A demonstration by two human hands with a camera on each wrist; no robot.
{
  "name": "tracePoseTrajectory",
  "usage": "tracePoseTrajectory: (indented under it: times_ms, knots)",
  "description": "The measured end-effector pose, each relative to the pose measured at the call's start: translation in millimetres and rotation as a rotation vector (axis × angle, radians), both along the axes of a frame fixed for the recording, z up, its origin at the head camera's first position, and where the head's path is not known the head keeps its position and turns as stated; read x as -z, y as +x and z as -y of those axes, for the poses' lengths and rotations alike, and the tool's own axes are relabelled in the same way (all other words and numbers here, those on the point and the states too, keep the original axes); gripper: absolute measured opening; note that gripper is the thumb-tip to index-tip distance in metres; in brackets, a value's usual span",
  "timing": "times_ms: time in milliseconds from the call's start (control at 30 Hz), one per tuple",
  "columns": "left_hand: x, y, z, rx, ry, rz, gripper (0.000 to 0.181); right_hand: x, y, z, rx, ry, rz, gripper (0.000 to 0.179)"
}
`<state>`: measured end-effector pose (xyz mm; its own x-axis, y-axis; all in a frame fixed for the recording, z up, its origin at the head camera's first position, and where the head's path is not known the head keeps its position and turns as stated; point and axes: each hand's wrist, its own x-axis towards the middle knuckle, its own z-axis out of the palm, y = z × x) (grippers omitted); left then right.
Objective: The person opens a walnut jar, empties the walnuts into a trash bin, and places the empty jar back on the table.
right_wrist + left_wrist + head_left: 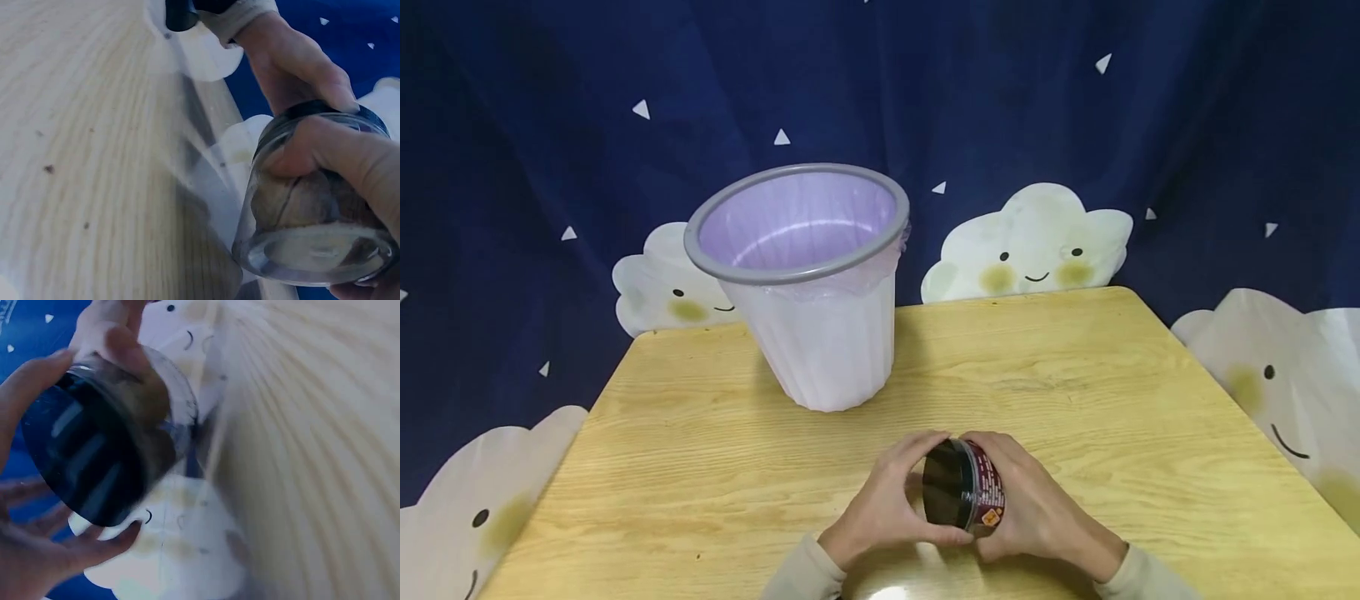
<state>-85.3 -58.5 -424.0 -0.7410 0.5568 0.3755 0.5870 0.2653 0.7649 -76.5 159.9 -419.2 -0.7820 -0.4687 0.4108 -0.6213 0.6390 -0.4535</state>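
Note:
Tipped on its side, a clear jar (989, 492) with a dark red label is held between both hands near the table's front. Its black lid (945, 483) faces left. My left hand (895, 500) grips the lid by its edge, fingers over the top and thumb underneath, as the left wrist view also shows at the lid (87, 450). Around the jar's body my right hand (1033, 508) is curled, its thumb (337, 150) across the clear wall in the right wrist view. Something brownish shows through the jar's wall (294, 250) there.
A white waste bin (831, 342) with a grey rim ring and a purple liner bag stands at the back left of the wooden table (1045, 358). Behind hangs a dark blue curtain (1000, 100) with clouds and white triangles.

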Motion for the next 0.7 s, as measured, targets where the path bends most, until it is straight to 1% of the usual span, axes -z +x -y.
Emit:
tracePoseTrajectory:
  times_ms: [100,167,367,567,633,700]
  knots:
    - [-1.2,2.5,4.6,0.026,-0.097,-0.054,0.111,3.3,-1.9,0,-0.019,-0.019,0.021,0.108]
    - [-0.6,2.1,7.2,0.045,-0.113,-0.087,0.114,4.8,-3.2,1,-0.025,-0.024,0.021,0.110]
    - [-3.9,-0.7,11.4,0.006,-0.119,-0.124,0.104,3.2,-6.0,4,-0.058,-0.009,-0.008,0.113]
    - [-5.2,0.0,14.2,-0.022,-0.133,-0.122,0.103,4.8,-6.6,7,-0.074,0.001,-0.033,0.111]
    - [-5.5,0.0,14.7,-0.017,-0.145,-0.114,0.104,5.6,-6.7,8,-0.070,0.002,-0.042,0.111]
    - [-6.3,-0.8,15.4,0.002,-0.160,-0.116,0.106,5.9,-7.5,8,-0.064,0.007,-0.059,0.111]
